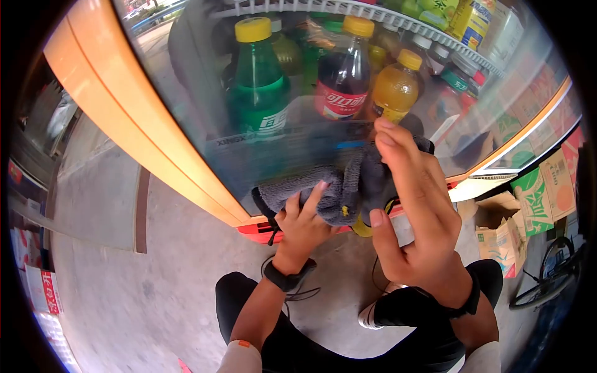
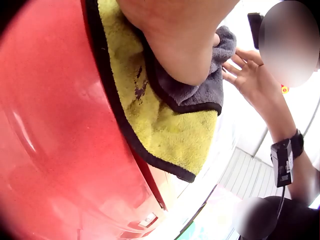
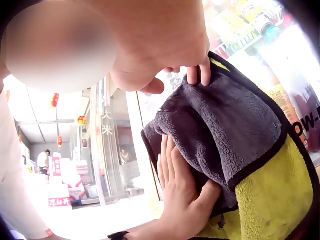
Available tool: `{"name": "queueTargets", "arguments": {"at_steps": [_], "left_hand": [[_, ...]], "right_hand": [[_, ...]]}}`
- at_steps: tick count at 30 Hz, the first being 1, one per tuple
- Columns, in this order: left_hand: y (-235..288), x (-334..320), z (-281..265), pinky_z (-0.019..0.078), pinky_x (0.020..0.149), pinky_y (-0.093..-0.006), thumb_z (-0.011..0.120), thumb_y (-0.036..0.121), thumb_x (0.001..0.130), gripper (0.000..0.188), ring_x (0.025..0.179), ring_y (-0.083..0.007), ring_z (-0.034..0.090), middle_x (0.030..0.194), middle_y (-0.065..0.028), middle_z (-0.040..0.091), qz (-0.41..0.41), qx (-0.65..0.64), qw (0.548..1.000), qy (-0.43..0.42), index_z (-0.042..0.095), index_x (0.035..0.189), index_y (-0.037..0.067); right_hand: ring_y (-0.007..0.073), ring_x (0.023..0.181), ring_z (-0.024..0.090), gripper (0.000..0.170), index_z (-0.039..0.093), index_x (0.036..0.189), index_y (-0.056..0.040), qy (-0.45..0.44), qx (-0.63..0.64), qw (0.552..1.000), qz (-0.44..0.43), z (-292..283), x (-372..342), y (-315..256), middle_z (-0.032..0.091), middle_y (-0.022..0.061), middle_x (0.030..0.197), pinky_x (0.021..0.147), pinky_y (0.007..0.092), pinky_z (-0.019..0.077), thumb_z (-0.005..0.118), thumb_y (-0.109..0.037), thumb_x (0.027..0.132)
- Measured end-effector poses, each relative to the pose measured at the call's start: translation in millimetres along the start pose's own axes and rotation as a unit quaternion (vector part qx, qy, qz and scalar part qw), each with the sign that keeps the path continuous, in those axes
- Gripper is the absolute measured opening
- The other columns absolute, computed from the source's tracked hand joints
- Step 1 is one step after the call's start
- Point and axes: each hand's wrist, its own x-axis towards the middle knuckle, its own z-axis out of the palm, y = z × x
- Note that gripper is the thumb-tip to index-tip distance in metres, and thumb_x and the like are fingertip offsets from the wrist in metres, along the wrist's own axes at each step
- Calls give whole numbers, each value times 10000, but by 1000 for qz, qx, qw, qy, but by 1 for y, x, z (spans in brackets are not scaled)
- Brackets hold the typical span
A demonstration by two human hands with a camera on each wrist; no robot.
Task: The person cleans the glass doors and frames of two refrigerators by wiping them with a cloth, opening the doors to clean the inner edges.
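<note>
As L hand [image 1: 305, 225] & R hand [image 1: 428, 214] touch cloth [image 1: 351, 183], both unclenched, fridge [image 1: 146, 115] w/ filled btls [image 1: 342, 93] inside

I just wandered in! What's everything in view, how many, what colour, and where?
Cloth: one, grey and yellow with black edging, low against the glass
Glass door: one, clear with orange frame, ahead
Green bottle: one, yellow cap, behind glass
Cola bottle: one, dark with red label, right of green bottle
Orange drink: one, yellow cap, right of cola
Other bottles: several, mixed colours, behind; too blurred to count
Shelf: at least one, white, above bottles
Cartons: several, brown and green, right
Wheel: at least one, black, far right
Floor: one, grey, below
Trousers: one pair, black, bottom
Wristbands: two, black, one per wrist
Left hand: one, bare, on cloth
Right hand: one, bare, at cloth's right end
</note>
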Motion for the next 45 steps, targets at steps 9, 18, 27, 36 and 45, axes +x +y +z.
{"name": "queueTargets", "arguments": {"at_steps": [9, 18, 27, 36, 45], "left_hand": [[0, 4, -3, 364, 765, -284, 643, 525, 727, 314, 1066, -193, 445, 1267, 154, 546, 2, -13, 1000, -6, 643, 979, 338], [1, 5, -2, 379, 697, -251, 644, 504, 714, 259, 1025, -175, 463, 1248, 163, 558, -5, -2, 1000, -6, 656, 906, 331], [2, 4, 1, 374, 684, -247, 641, 474, 732, 228, 991, -177, 491, 1240, 155, 572, -3, -2, 1000, 8, 649, 907, 328], [-2, 4, -3, 388, 695, -246, 636, 472, 742, 230, 1039, -173, 469, 1245, 165, 568, 14, -2, 1000, -5, 653, 892, 298], [-2, 4, 4, 385, 773, -262, 589, 499, 776, 252, 1079, -172, 448, 1254, 164, 560, 24, 21, 999, 33, 661, 862, 274]], "right_hand": [[385, 1059, 564, 517, 472, 1240, 159, -60, -17, 998, -2, -2, 4, -6, 515, 314, 1240, 877, 402, 476, 547, -15, 759], [391, 1143, 543, 537, 437, 1278, 156, 5, 7, 1000, 8, 5, -1, 0, 484, 316, 1280, 848, 385, 512, 520, 36, 761], [372, 1120, 563, 495, 467, 1248, 153, 6, 7, 1000, 22, 3, 1, -3, 505, 302, 1256, 852, 384, 513, 520, 44, 768], [383, 916, 610, 444, 534, 1140, 162, 64, 27, 996, 63, 8, 4, -10, 577, 289, 1102, 839, 382, 485, 526, 98, 700], [234, 879, 610, 475, 509, 1241, 101, 50, -4, 994, 99, 5, 6, -9, 619, 183, 1010, 825, 323, 497, 497, 76, 767]]}}
